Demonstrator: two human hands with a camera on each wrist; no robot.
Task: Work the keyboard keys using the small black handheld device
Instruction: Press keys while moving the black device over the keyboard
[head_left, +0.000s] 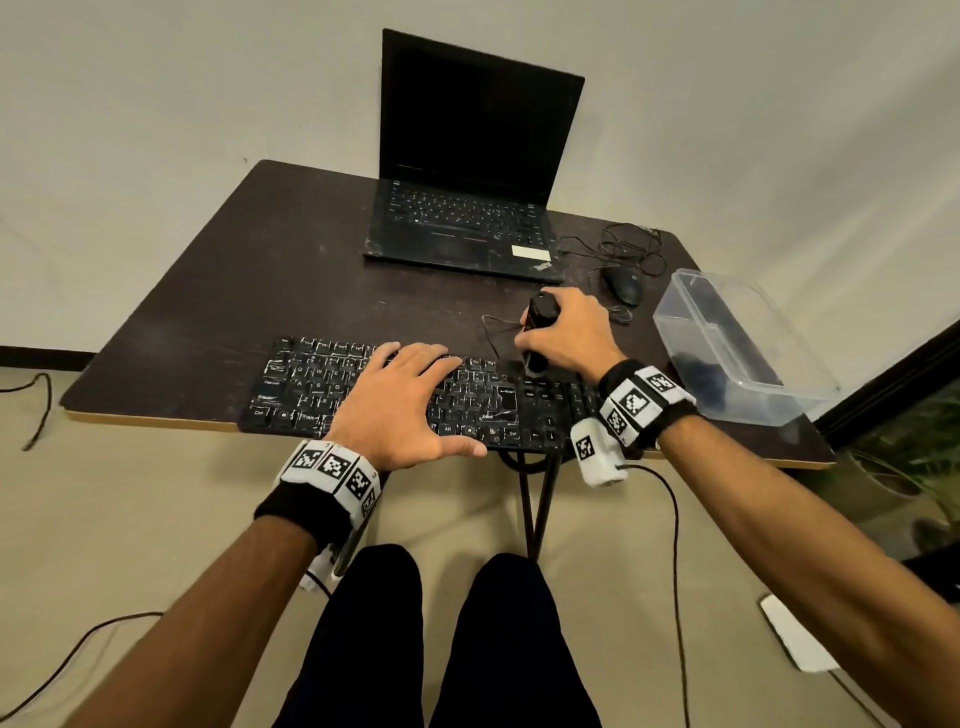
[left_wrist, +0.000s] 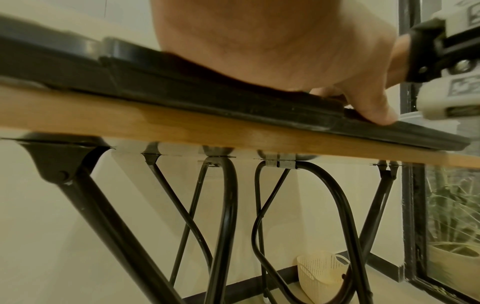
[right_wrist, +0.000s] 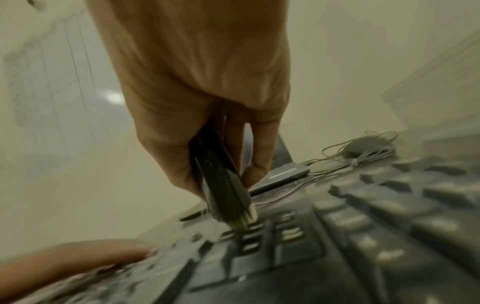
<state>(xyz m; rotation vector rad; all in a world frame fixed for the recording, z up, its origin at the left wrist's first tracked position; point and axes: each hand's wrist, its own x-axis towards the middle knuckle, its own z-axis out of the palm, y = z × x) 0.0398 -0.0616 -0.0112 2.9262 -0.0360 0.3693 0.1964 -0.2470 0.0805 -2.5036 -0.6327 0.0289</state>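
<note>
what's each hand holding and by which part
Right hand grips the black handheld device round its upper body; left hand holds nothing, resting flat on the keyboard.

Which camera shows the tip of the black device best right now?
Right wrist: the black device ends in a pale tip among the keyboard keys, though blurred. Head view shows only its body in the right hand. Left wrist view misses it.

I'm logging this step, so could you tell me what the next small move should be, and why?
Probably slide the black device's tip along the keyboard's top row: the right hand holds it upright there, while the left hand lies flat, steadying the keyboard.
</note>
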